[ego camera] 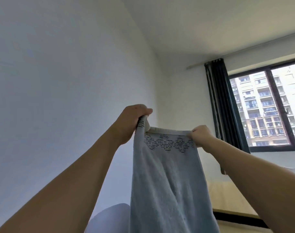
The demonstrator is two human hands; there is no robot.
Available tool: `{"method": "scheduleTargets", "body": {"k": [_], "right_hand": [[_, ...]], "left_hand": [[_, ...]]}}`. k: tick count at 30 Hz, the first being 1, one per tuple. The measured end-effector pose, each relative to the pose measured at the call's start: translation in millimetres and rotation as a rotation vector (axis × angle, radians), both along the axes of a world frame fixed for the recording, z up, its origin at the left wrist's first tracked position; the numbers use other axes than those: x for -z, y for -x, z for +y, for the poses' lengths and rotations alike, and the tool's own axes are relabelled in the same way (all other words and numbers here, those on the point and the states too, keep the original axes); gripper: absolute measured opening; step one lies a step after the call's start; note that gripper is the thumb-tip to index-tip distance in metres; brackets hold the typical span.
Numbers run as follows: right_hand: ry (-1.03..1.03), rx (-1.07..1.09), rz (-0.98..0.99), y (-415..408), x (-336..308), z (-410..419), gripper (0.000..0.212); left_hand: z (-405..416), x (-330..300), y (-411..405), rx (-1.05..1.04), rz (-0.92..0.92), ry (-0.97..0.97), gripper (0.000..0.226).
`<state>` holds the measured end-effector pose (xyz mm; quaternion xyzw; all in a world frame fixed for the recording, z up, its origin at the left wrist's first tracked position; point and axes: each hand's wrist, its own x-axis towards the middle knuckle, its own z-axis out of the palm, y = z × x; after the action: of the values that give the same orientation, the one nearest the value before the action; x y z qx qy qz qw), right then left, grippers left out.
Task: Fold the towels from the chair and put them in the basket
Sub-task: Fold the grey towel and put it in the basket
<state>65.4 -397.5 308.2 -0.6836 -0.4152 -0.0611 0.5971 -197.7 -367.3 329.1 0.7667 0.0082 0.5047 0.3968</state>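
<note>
Pale-blue towel held aloft by top edge: left hand gripped left corner, slightly higher; right hand pinched right corner. Long axis hung straight down.

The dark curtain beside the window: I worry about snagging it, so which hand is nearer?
Right. The right hand grips the pale blue towel's corner just left of the dark curtain; the left hand is farther left.

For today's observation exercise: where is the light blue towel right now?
In the head view, the towel hangs centre frame, its top edge held up between the left hand and right hand, left of the window.
</note>
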Motion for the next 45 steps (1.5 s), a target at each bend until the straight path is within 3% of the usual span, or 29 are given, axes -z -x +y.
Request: {"method": "scheduleTargets", "body": {"k": [4,8,11,15,18,21,26,29,38,42,45], "right_hand": [[-0.006,-0.293,-0.034,34.5,-26.8,-31.3,0.01],[0.027,-0.499,-0.108,68.8,-44.6,-59.0,0.011],[0.037,-0.508,-0.125,80.9,-44.9,-67.4,0.013],[0.013,-0.592,-0.054,87.8,-40.6,-71.6,0.029],[-0.036,-0.721,0.072,90.7,-36.6,-75.0,0.032],[-0.038,-0.804,0.067,92.2,-32.9,-76.1,0.035],[-0.025,-0.715,-0.226,102.8,-20.6,-75.0,0.028],[-0.112,-0.599,-0.252,102.5,-12.6,-65.2,0.032],[-0.177,-0.486,-0.281,105.8,-1.1,-57.5,0.009],[-0.176,-0.397,-0.271,96.3,-3.2,-61.9,0.017],[-0.121,-0.292,-0.402,88.0,-1.5,-68.4,0.019]], "left_hand": [[-11.2,-7.8,1.9,-0.331,0.242,-0.288,0.033],[-29.6,-20.1,5.6,-0.343,0.361,-0.336,0.025],[-32.9,-23.3,6.4,-0.332,0.363,-0.332,0.038],[-27.0,-19.6,4.2,-0.32,0.297,-0.3,0.021],[-20.9,-16.4,2.6,-0.368,0.202,-0.253,0.017],[-14.4,-14.2,3.5,-0.423,0.16,-0.205,0.017],[-7.1,-12.2,5.2,-0.531,0.135,-0.146,0.022],[-7.3,-9.8,5.4,-0.542,0.115,-0.11,0.024],[-8.7,5.7,0.0,-0.47,0.13,-0.109,0.025],[-5.7,15.0,9.1,-0.452,0.387,-0.208,0.019],[-7.1,20.1,12.7,-0.49,0.561,-0.305,0.024]]}}
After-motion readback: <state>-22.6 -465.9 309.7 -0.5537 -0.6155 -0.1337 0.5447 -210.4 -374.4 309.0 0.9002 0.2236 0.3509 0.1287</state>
